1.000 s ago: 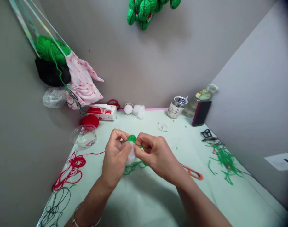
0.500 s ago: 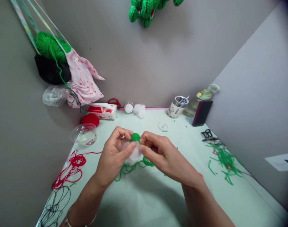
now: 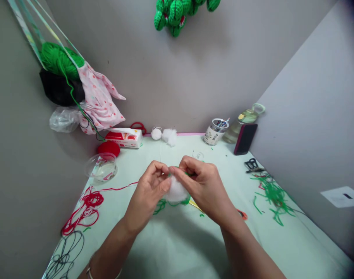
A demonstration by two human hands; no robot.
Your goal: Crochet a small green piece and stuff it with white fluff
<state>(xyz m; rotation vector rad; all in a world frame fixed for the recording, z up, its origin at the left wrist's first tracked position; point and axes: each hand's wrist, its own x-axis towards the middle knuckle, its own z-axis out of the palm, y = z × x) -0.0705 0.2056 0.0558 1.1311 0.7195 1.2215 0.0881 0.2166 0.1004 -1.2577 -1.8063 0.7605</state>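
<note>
Near the middle of the table, my left hand [image 3: 150, 190] and my right hand [image 3: 201, 186] meet at their fingertips over a small green crocheted piece, mostly hidden behind the fingers. Both hands are closed in a pinch on it. White stuffing [image 3: 176, 190] shows between and just below them. Loose green yarn [image 3: 160, 206] lies under the hands. A yellow tool [image 3: 196, 206] sticks out beneath my right hand, and an orange handle [image 3: 242, 214] shows beside my right wrist.
Red yarn [image 3: 92, 199] and dark cord [image 3: 65, 255] lie left. A clear tub [image 3: 105, 170], tissue pack [image 3: 126, 138] and white stuffing tuft [image 3: 169, 136] stand farther back. On the right are a pen can [image 3: 215, 133], phone [image 3: 245, 139], black scissors [image 3: 252, 166] and green scraps [image 3: 274, 195].
Both hands have shifted slightly right. My right fingers have moved over the green piece, which is now mostly covered. The yellow tool has come into sight, and the view has shifted a little.
</note>
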